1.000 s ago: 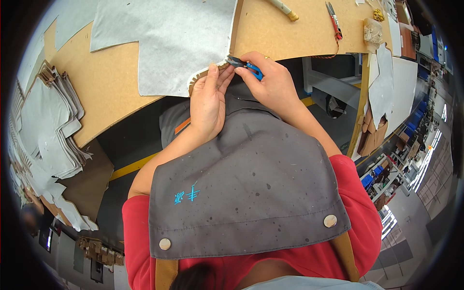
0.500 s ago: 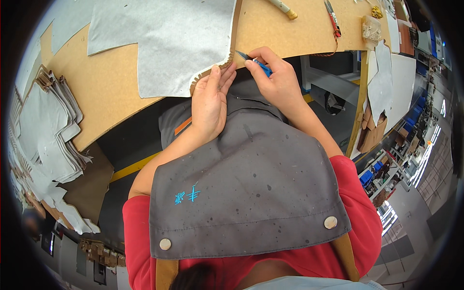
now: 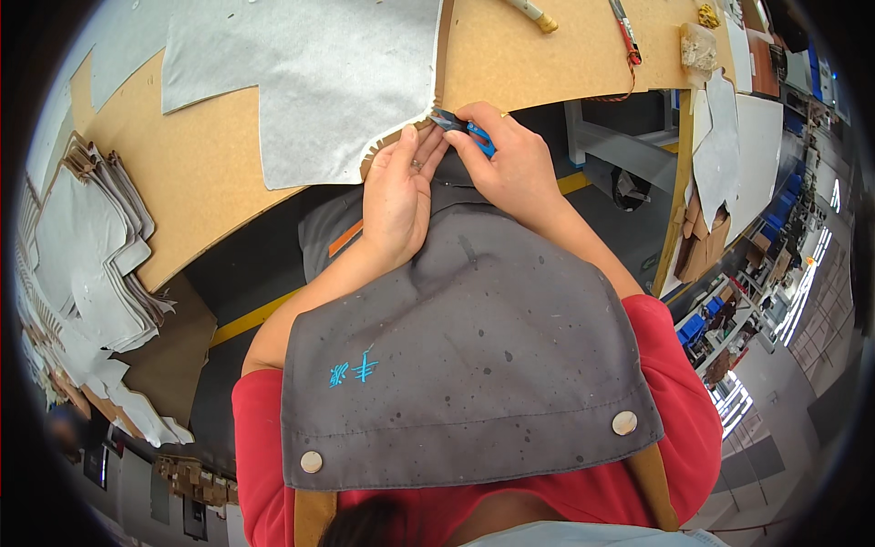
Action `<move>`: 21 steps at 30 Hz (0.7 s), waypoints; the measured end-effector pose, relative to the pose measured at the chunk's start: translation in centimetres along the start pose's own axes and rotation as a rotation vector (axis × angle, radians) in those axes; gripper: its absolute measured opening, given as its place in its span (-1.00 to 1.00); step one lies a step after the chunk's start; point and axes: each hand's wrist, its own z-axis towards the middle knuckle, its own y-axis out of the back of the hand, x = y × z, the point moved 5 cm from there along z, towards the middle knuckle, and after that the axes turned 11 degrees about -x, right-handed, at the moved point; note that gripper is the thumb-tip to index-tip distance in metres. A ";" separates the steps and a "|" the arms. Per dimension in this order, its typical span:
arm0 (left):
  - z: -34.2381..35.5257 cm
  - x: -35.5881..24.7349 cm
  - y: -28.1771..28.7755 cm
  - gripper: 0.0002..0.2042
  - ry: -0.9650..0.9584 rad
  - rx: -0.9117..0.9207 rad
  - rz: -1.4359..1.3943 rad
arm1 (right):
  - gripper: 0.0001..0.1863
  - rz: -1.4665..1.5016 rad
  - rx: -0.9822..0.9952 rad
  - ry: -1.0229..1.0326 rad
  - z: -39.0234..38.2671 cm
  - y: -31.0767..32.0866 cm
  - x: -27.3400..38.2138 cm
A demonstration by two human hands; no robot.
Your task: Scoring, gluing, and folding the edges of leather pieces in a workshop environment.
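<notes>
A white-faced piece (image 3: 337, 82) with a brown edge lies on the tan table (image 3: 510, 64), and its curved near corner has small notches along it. My left hand (image 3: 396, 191) holds that corner from below, thumb on the edge and fingers reaching up beside it. My right hand (image 3: 515, 169) grips small blue-handled snips (image 3: 478, 135), their dark blades at the piece's curved edge, just above my left fingertips.
Stacked cut pieces (image 3: 82, 237) lie at the left. A red-handled tool (image 3: 627, 36), a tube (image 3: 538, 18) and a pale block (image 3: 697, 50) are on the table's back right. More sheets (image 3: 720, 155) rest at the right, with shelving beyond.
Half a second ago the snips were pulled back a little to the right; now their blades are back at the edge. Both hands and the piece's corner have shifted slightly.
</notes>
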 end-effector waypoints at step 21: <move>-0.1 0.2 -0.1 -0.65 0.071 -0.016 0.109 | -0.79 0.020 -0.016 -0.005 -0.6 0.0 0.0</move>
